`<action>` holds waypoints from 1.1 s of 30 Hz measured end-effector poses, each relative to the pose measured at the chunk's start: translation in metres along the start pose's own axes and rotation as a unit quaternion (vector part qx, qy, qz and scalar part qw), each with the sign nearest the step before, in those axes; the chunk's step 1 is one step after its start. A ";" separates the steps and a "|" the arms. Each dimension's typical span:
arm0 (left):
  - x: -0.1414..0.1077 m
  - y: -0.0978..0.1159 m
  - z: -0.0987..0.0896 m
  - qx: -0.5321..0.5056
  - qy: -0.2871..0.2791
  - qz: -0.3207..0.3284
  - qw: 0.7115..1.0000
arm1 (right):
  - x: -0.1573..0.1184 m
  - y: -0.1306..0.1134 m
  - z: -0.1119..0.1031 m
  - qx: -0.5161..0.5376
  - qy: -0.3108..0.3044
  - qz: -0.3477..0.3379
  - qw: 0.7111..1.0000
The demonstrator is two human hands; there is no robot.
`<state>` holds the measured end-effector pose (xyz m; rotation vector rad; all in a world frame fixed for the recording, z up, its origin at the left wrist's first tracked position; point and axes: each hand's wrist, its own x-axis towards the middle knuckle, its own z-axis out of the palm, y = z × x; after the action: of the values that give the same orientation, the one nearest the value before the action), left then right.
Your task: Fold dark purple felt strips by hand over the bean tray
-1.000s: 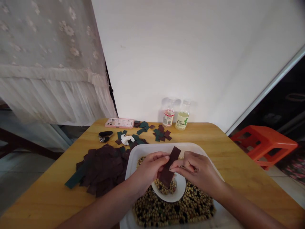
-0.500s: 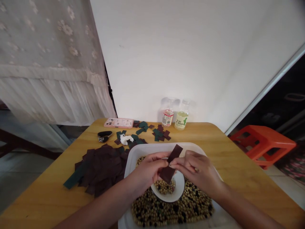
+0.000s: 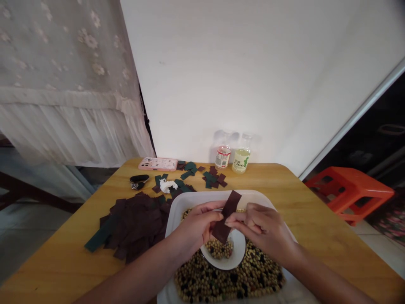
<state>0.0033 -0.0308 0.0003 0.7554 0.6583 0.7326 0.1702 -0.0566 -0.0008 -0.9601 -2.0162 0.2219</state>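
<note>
My left hand grips a dark brown strip between thumb and fingers, tilted above a white bowl. My right hand is pinched at the strip's right edge; what its fingertips hold, if anything, is too small to make out. Beads lie inside the bowl. The bowl stands in a white tray filled with tan and black beads.
A heap of brown strips with a green strip lies left. Behind are small pieces, white tissue, a black keyholder, a pink phone and two bottles. An orange stool stands right.
The strip has tilted slightly more upright, its top end shifting a little left. My right fingertips have moved slightly lower along its edge.
</note>
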 end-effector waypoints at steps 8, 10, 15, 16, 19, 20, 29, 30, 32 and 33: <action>0.001 -0.001 0.000 -0.017 0.005 0.003 1.000 | -0.003 0.001 0.001 0.001 0.029 0.013 1.000; 0.001 -0.002 0.000 -0.026 -0.008 0.002 1.000 | -0.004 0.001 0.001 0.002 0.050 0.042 0.998; 0.003 -0.005 -0.004 -0.031 -0.001 0.002 1.000 | -0.004 0.001 0.001 -0.005 0.021 0.025 0.999; 0.003 -0.005 -0.005 -0.031 -0.005 0.001 0.999 | -0.004 0.001 0.001 -0.009 0.030 0.040 0.999; 0.004 -0.006 -0.006 -0.034 -0.005 0.001 0.999 | -0.004 -0.001 0.001 -0.001 0.020 0.047 0.999; 0.004 -0.006 -0.006 -0.034 0.000 0.001 0.999 | -0.004 -0.001 0.001 0.002 -0.001 0.028 1.000; 0.002 -0.005 -0.004 -0.035 0.013 -0.013 0.999 | -0.003 0.002 0.001 -0.018 0.026 0.027 0.999; 0.002 -0.005 -0.003 -0.037 0.014 -0.014 0.999 | -0.004 0.003 0.001 -0.022 0.032 0.032 0.999; 0.002 -0.004 -0.002 -0.038 0.002 -0.018 0.999 | -0.004 0.003 0.001 -0.035 0.060 0.062 0.996; 0.002 -0.004 -0.002 -0.037 -0.002 -0.019 0.999 | -0.005 0.002 0.001 -0.038 0.064 0.065 0.995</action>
<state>0.0044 -0.0307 -0.0041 0.6750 0.6368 0.7169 0.1723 -0.0581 -0.0055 -1.1266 -1.8573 0.1517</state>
